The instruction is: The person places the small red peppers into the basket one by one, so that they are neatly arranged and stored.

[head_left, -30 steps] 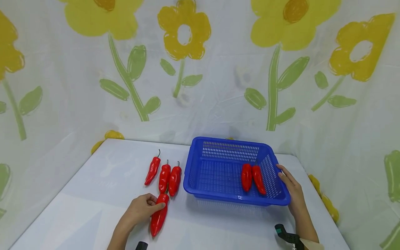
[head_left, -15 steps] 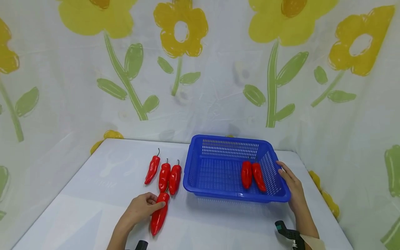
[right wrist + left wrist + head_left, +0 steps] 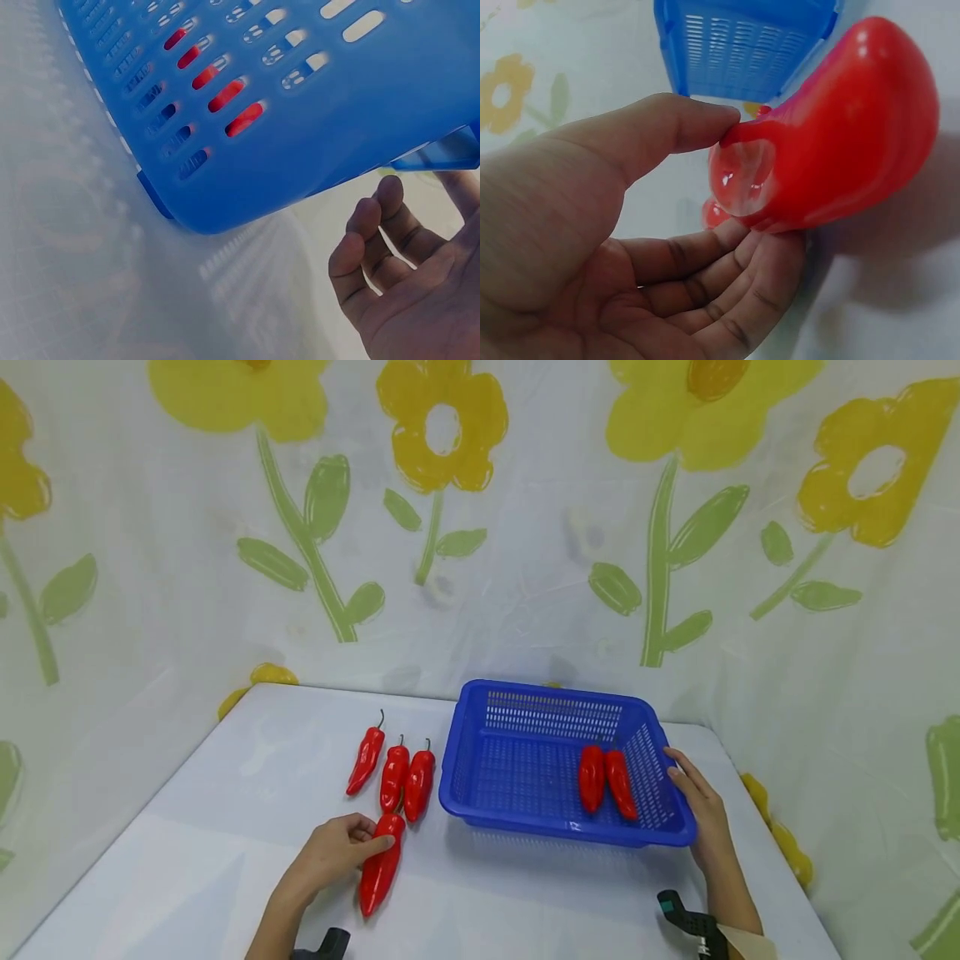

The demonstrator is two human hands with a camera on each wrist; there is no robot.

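My left hand (image 3: pixel 330 852) pinches a glossy red chili pepper (image 3: pixel 380 877) near its stem end, its tip pointing towards me. In the left wrist view the thumb lies on top of this pepper (image 3: pixel 862 135) and the fingertips are below. Just beyond are three more red chili peppers: one at the left (image 3: pixel 366 760), one in the middle (image 3: pixel 393 779) and one at the right (image 3: pixel 419 786). My right hand (image 3: pixel 705 814) holds the right rim of a blue plastic basket (image 3: pixel 555 831). Part of its grip is hidden behind the rim in the right wrist view.
Two red chili peppers, one left (image 3: pixel 592 781) and one right (image 3: pixel 621 785), lie side by side in the basket's right part. Everything stands on a white table (image 3: pixel 210 793). A flower-printed curtain (image 3: pixel 525 568) hangs along the table's far edge and sides.
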